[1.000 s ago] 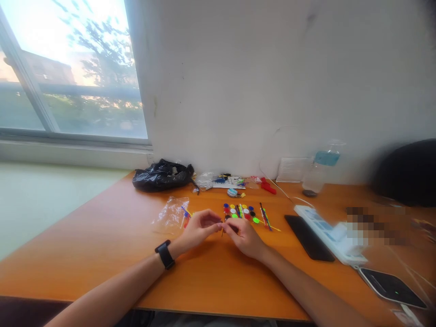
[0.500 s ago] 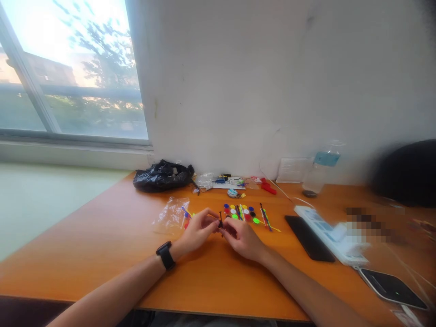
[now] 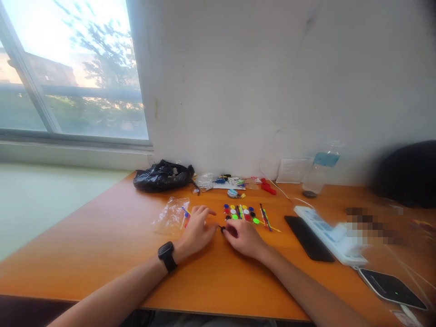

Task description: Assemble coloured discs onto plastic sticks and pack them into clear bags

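Observation:
Between the thumb and fingers of my right hand (image 3: 245, 236) is a small black plastic piece (image 3: 223, 230), round with a thin stem pointing left. My left hand (image 3: 197, 227) is apart from it, fingers spread and holding nothing, low over the table. Just beyond my right hand lie small round discs in blue, yellow, red, white, black and green, with thin coloured sticks (image 3: 240, 211) among them. More arrow-tipped sticks (image 3: 265, 217) rest to their right. Partly hidden behind my left hand are a few coloured pieces (image 3: 185, 214) beside a clear plastic bag (image 3: 170, 213).
A black plastic bag (image 3: 163, 176) sits at the back left. Along the wall are small packets, a round tin (image 3: 232, 193) and red scissors handles (image 3: 269, 187). To the right stand a bottle (image 3: 315, 177), a dark phone (image 3: 308, 238), a white power strip (image 3: 327, 236) and another device (image 3: 391, 288).
My left hand has let go of the black piece and drawn back to the left, its fingers opening. The piece, upright before, now tilts leftward in my right hand.

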`<control>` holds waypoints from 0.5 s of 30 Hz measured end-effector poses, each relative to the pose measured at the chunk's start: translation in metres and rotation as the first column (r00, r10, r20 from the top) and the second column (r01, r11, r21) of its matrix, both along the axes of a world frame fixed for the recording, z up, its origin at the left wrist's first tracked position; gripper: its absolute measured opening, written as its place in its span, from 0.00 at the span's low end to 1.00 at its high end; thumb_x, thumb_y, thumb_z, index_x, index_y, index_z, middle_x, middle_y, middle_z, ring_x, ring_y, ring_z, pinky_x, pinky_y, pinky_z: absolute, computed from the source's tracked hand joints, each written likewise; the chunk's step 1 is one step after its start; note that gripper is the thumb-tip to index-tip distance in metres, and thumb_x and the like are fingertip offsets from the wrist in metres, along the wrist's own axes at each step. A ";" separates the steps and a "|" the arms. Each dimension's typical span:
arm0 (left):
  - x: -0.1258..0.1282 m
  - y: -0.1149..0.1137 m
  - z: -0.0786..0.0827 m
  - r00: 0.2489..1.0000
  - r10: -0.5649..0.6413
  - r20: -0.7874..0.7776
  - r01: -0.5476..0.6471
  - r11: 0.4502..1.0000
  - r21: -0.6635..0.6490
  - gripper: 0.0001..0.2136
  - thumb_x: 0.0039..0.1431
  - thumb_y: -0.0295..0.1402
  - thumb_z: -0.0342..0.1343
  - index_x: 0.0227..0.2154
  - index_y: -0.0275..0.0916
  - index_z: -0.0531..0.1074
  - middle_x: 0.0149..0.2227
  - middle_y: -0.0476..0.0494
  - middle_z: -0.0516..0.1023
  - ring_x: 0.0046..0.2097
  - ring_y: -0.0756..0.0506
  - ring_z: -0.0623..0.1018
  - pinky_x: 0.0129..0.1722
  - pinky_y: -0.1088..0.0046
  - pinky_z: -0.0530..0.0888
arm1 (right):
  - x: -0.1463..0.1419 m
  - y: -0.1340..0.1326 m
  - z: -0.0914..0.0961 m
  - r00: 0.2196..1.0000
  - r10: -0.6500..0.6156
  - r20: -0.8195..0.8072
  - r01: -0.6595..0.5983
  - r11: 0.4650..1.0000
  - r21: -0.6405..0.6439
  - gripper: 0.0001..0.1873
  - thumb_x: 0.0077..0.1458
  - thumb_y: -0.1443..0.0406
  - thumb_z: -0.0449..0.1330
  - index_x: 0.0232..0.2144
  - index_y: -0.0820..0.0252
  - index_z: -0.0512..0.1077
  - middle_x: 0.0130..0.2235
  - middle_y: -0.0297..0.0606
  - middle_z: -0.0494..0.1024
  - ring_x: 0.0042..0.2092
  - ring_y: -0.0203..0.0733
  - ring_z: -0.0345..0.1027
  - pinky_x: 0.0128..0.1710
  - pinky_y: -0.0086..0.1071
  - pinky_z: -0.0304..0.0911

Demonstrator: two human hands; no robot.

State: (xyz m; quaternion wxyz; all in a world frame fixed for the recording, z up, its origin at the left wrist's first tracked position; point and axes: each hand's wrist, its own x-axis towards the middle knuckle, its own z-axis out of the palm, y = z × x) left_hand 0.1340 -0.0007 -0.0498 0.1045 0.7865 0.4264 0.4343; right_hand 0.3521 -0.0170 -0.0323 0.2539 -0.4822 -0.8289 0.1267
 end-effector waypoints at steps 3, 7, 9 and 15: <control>-0.001 -0.001 0.000 0.996 0.071 -0.053 -0.070 0.997 0.018 0.11 0.60 0.27 0.58 0.45 0.42 0.76 0.45 0.40 0.77 0.51 0.37 0.73 0.54 0.57 0.73 | 0.000 0.000 -0.001 0.999 0.023 0.025 -0.022 0.999 -0.039 0.13 0.63 0.62 0.59 0.26 0.58 0.65 0.27 0.33 0.73 0.29 0.37 0.62 0.30 0.31 0.49; -0.002 -0.006 0.003 0.950 0.184 -0.252 -0.170 0.983 0.076 0.13 0.65 0.32 0.55 0.52 0.42 0.74 0.53 0.37 0.75 0.56 0.34 0.71 0.58 0.51 0.70 | 0.000 -0.001 0.000 0.997 0.072 0.023 -0.071 0.997 -0.037 0.11 0.64 0.61 0.60 0.30 0.58 0.69 0.30 0.34 0.74 0.32 0.38 0.65 0.31 0.30 0.51; -0.005 -0.006 0.006 0.886 0.283 -0.367 -0.253 0.959 0.130 0.17 0.68 0.34 0.52 0.57 0.41 0.72 0.60 0.33 0.71 0.62 0.30 0.67 0.62 0.42 0.64 | -0.001 -0.002 0.001 0.996 0.085 0.032 -0.084 0.996 -0.036 0.10 0.64 0.61 0.60 0.31 0.58 0.70 0.30 0.35 0.75 0.33 0.39 0.66 0.32 0.30 0.52; -0.037 0.013 0.019 0.698 0.499 -0.513 -0.512 0.849 0.129 0.24 0.69 0.42 0.52 0.66 0.47 0.66 0.69 0.29 0.61 0.67 0.22 0.61 0.62 0.32 0.58 | -0.001 -0.004 0.003 0.994 0.096 0.046 -0.094 0.995 -0.040 0.12 0.66 0.59 0.59 0.32 0.58 0.71 0.31 0.35 0.75 0.33 0.39 0.67 0.33 0.31 0.53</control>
